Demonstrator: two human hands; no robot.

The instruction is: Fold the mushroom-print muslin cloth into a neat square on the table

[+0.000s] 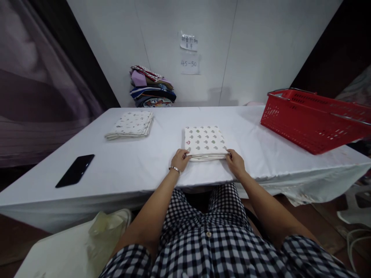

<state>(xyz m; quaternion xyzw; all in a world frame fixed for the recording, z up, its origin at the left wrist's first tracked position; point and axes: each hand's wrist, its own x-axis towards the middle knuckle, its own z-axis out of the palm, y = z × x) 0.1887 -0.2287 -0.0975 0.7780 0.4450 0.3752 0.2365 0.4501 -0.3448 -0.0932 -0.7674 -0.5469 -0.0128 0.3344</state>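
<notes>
A folded white cloth [206,139] printed with small grey tree-like shapes lies on the white-covered table in front of me. My left hand [180,160] pinches its near left corner, thumb and fingers closed on the edge. At the near right corner, my right hand [235,163] grips the cloth in the same way. Several layers show along the near edge between my hands. Farther left lies a second folded cloth [131,124], white with a sparse small print, touched by neither hand.
A red plastic basket [313,121] stands at the table's right end. On the left lies a black phone-like slab [74,171]. Folded fabrics are stacked [152,88] behind the table's back edge, near the wall. A white stool [66,251] is at lower left.
</notes>
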